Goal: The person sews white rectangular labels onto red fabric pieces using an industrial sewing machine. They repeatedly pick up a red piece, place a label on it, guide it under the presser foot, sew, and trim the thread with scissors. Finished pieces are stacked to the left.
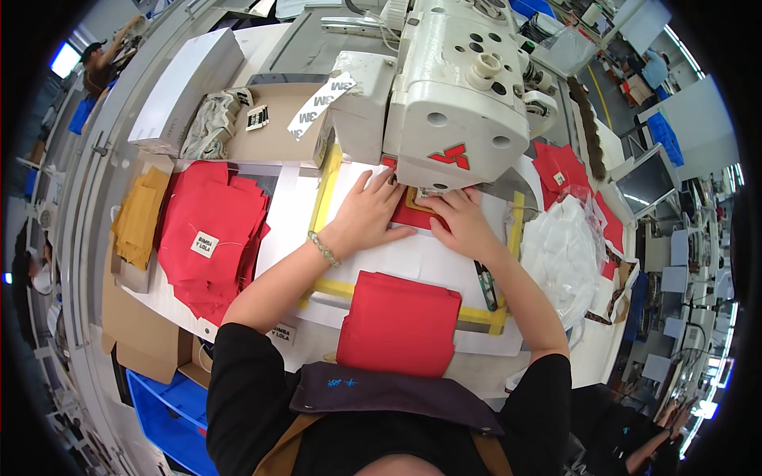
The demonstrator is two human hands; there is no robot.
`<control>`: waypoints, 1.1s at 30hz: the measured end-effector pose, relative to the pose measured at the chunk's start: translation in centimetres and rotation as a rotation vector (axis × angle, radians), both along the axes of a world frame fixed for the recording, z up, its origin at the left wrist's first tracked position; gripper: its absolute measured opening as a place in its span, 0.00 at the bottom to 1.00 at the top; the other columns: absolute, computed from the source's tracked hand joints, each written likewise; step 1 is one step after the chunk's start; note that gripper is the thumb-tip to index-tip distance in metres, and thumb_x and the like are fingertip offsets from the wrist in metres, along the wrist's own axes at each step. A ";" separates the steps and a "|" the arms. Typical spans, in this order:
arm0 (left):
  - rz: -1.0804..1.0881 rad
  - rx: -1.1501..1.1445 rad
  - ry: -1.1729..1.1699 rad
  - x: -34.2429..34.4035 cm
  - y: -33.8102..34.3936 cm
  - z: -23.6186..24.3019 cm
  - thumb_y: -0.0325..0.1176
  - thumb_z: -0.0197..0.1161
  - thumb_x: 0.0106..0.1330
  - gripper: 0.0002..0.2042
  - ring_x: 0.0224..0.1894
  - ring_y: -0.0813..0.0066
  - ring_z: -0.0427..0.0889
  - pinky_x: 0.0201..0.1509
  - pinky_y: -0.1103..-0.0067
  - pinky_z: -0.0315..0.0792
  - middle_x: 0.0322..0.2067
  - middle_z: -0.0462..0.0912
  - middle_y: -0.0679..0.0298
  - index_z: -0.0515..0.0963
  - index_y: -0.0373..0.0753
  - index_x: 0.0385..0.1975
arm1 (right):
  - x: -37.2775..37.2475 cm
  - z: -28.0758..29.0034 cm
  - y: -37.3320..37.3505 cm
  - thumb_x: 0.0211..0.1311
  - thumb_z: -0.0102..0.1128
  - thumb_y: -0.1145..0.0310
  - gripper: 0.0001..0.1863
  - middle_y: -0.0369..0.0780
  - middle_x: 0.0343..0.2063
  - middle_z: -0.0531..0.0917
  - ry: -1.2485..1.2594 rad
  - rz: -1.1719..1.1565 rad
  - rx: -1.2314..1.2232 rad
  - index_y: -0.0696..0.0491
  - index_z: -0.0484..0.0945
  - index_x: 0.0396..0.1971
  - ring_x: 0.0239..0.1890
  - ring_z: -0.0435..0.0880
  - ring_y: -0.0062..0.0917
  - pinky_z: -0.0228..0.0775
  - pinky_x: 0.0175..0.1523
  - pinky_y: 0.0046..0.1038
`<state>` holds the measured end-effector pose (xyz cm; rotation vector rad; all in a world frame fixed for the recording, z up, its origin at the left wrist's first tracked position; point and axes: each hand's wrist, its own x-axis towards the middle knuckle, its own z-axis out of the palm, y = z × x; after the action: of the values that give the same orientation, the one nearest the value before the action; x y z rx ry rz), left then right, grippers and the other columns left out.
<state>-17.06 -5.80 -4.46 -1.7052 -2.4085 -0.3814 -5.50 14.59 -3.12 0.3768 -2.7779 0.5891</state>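
Note:
Under the head of a white sewing machine (444, 87), a red fabric piece (413, 216) lies on white paper, with a small yellow-edged piece and label (425, 195) on it. My left hand (367, 213) rests at its left side, fingers reaching toward the machine's foot, thumb apart. My right hand (459, 218) lies on its right part, fingers lightly bent and apart. The needle area is hidden by the machine head. A folded red fabric stack (397, 317) sits nearer my body. A narrow dark tool (486, 285) lies by my right forearm.
A red fabric pile (206, 214) and a box of yellow pieces (139, 213) are left, below an open carton (278, 151). A clear bag of white material (559, 254) and red pieces (556, 163) are right. A blue bin (163, 416) stands lower left. Other people work at both edges.

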 end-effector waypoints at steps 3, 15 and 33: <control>-0.006 0.016 0.011 0.0 0.0 0.1 0.63 0.54 0.62 0.40 0.66 0.57 0.63 0.70 0.61 0.55 0.56 0.75 0.52 0.72 0.27 0.56 | 0.0 -0.1 0.2 0.54 0.60 0.70 0.19 0.37 0.43 0.77 0.027 0.039 0.038 0.48 0.79 0.49 0.52 0.74 0.29 0.56 0.54 0.35; 0.006 -0.013 -0.034 0.1 0.1 0.3 0.62 0.56 0.61 0.42 0.66 0.55 0.65 0.71 0.62 0.54 0.57 0.74 0.49 0.68 0.24 0.60 | 0.6 -0.2 2.9 0.54 0.62 0.66 0.24 0.35 0.54 0.80 -0.010 0.125 0.034 0.48 0.78 0.54 0.55 0.75 0.27 0.56 0.59 0.37; 0.032 0.040 -0.091 0.3 0.1 0.2 0.62 0.60 0.58 0.43 0.63 0.51 0.67 0.68 0.58 0.57 0.58 0.70 0.45 0.64 0.27 0.61 | 0.6 -0.2 3.5 0.49 0.65 0.62 0.28 0.35 0.56 0.79 -0.035 0.154 0.017 0.47 0.78 0.54 0.56 0.74 0.30 0.55 0.59 0.38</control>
<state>-16.73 -5.71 -4.25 -1.6652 -2.4705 -0.5102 -4.93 18.12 -3.31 0.5933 -2.8067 0.6124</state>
